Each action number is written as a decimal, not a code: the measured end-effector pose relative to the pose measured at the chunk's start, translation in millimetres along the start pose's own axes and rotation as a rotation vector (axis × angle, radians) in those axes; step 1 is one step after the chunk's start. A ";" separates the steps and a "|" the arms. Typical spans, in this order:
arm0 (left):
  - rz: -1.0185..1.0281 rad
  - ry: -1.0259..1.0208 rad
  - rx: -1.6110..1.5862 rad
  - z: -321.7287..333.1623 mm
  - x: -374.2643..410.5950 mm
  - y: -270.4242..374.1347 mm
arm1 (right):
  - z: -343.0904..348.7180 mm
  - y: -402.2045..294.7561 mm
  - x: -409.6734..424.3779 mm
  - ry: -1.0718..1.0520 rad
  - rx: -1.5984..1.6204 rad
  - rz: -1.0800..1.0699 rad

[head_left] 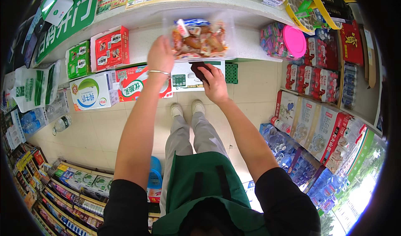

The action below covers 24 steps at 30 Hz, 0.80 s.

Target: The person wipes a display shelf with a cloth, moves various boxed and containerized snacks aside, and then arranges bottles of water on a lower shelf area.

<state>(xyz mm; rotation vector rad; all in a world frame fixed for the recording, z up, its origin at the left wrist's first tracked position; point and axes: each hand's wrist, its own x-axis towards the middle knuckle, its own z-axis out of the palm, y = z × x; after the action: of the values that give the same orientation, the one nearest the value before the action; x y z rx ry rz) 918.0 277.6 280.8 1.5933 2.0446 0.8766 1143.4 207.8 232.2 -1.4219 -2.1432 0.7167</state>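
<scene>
My left hand (160, 54), a bangle at its wrist, is at the left side of a clear plastic container (231, 38) on the shelf under the counter; blur hides how its fingers lie. Packaged snacks (200, 40) in wrappers fill the container. My right hand (216, 82) grips a dark brown cloth (198, 70) just below the shelf's front edge, in front of a white carton (188, 84).
Red (110, 49) and green (78, 60) boxes stand left on the shelf; a jar with a pink lid (294, 41) lies right. Milk cartons (91, 91) sit below the shelf. A plastic bottle (62, 124) is on the floor at left. Drink packs (313, 79) line the right side.
</scene>
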 end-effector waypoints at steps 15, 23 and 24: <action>0.328 0.246 0.318 -68.7 -9.1 25.6 | -15.4 -34.8 70.9 0.260 0.211 -0.116; 0.424 0.080 0.473 -10.8 -16.9 36.7 | 33.0 -51.2 97.6 -0.047 -0.033 -0.113; 0.414 0.075 0.501 -9.9 -16.5 38.5 | 33.8 -52.7 97.7 -0.039 -0.171 -0.108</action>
<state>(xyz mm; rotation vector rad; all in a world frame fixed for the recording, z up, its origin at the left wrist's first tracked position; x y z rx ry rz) 943.3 265.3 313.4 2.3450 2.1342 0.5776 1051.2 275.8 250.2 -1.3738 -2.3397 0.5362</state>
